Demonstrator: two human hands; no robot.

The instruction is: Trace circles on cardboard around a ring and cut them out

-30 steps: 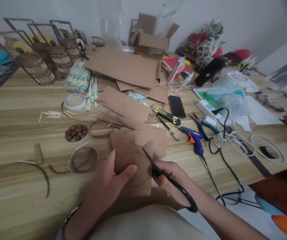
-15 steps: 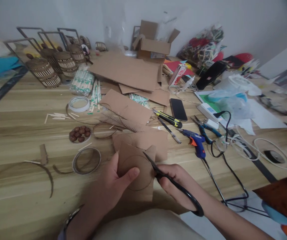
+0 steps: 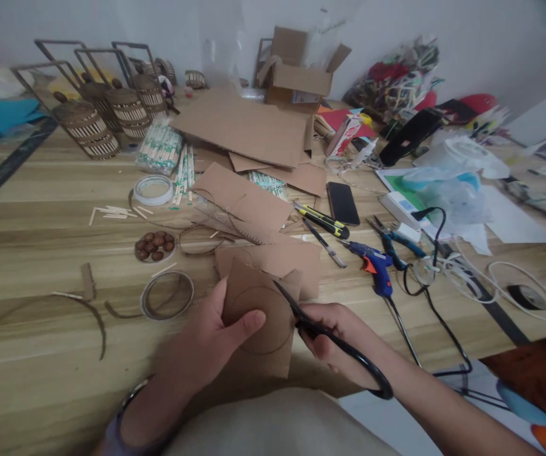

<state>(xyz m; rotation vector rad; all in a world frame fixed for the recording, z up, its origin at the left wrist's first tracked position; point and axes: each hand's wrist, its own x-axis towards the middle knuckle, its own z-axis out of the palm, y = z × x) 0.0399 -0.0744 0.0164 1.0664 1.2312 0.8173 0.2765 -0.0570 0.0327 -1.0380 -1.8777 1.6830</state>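
A brown cardboard piece [image 3: 258,310] with a circle drawn on it is held by my left hand [image 3: 211,339], its thumb lying on top near the circle's left part. Black scissors [image 3: 344,347] are in my right hand [image 3: 337,339], fingers wrapped round the handles. Their blades reach over the upper right of the cardboard, near the drawn line. Under and behind the held piece lies more cardboard [image 3: 282,259]. My left fingers under the cardboard are hidden.
Behind lie a yellow-black cutter [image 3: 323,221], a pen [image 3: 325,244] and a phone [image 3: 342,203]. A blue glue gun [image 3: 375,269] with its cable is at the right. A tape roll [image 3: 146,296] and a dish of brown balls [image 3: 155,246] sit left. Woven lanterns [image 3: 87,130] stand at back left.
The view has shifted slightly, so the table things appear a little further right and higher. Both hands keep their hold on the cardboard and scissors, with the blades still over the cardboard.
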